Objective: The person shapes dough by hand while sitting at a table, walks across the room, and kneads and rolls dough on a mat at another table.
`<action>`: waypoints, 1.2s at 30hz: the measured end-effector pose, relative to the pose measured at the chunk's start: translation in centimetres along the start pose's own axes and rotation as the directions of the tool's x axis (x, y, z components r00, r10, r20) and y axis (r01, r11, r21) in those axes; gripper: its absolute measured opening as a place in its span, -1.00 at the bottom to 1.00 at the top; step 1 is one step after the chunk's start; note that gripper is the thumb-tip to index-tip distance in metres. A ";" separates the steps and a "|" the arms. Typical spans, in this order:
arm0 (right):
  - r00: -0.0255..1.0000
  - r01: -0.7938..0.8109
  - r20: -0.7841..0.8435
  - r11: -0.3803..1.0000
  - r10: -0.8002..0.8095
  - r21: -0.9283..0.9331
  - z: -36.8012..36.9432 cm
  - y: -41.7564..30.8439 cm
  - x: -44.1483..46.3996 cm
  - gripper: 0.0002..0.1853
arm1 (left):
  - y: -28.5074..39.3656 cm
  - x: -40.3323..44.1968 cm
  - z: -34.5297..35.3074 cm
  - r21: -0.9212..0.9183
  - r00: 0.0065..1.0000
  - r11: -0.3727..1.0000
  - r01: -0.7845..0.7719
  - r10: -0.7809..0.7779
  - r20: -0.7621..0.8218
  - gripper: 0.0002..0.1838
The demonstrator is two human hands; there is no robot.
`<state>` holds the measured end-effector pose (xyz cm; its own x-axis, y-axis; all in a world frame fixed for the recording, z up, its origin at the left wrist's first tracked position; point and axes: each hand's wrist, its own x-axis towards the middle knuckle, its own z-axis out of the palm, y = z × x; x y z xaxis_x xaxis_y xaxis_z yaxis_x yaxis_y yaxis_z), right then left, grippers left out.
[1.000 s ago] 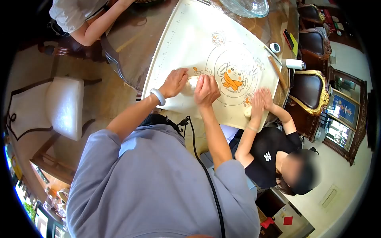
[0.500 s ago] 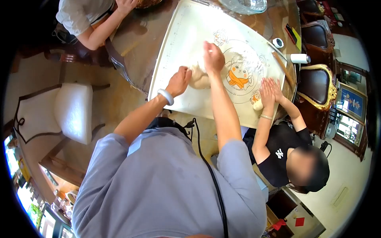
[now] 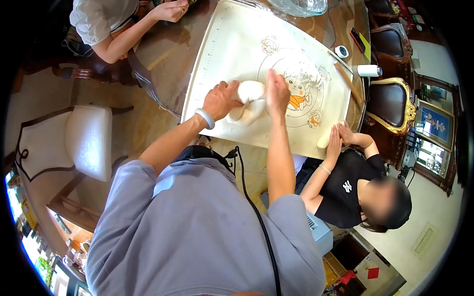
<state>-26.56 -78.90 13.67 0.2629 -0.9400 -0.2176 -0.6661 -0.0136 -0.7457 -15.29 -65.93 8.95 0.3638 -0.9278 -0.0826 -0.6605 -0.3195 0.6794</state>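
A pale lump of dough [image 3: 247, 113], with a crease between its upper and lower lobes, rests on a white mat [image 3: 224, 44] printed with cartoon figures. My left hand [image 3: 220, 102], a pale bangle at its wrist, grips the dough's left side with fingers bent round it and the thumb over its edge. At the dough's right side is my right hand [image 3: 278, 93], held edge-on with fingers extended and close together; whether it touches the dough is hard to tell. White flour [image 3: 311, 79] is spread over the printed circle.
To the right, a co-worker's hands [image 3: 338, 138] press together by a pale dough roll [image 3: 323, 142]. A rolling pin [image 3: 349, 81] lies along the mat's right edge near a white bottle [image 3: 369, 71]. A glass bowl [image 3: 301, 6] and another person's hand [image 3: 171, 10] are at the far side.
My right hand has come down and slightly right, to the dough's side. More of the dough shows, now with two lobes. The co-worker's hands have shifted down towards the mat's near edge.
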 end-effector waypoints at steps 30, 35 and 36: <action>0.545 0.661 -0.146 0.531 -0.825 -0.531 5.7 2.3 -4.3 -0.87 | -0.3 -3.5 0.6 0.063 0.968 0.966 -0.249 0.246 0.056 -0.12; 0.485 0.708 -0.108 0.463 -0.868 -0.533 7.1 2.7 -0.6 -0.93 | -0.6 -1.9 0.2 0.218 0.986 0.962 -0.164 0.157 0.052 -0.12; 0.518 0.688 -0.078 0.469 -0.852 -0.553 7.2 2.3 0.1 -0.93 | -1.0 -1.3 0.6 0.200 0.990 0.969 -0.142 0.139 0.027 -0.12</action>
<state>-22.98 -76.59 7.40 0.6488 -0.5018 0.5720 -0.5176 -0.8421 -0.1517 -15.46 -64.56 7.99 0.2499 -0.9682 -0.0070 -0.8235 -0.2164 0.5244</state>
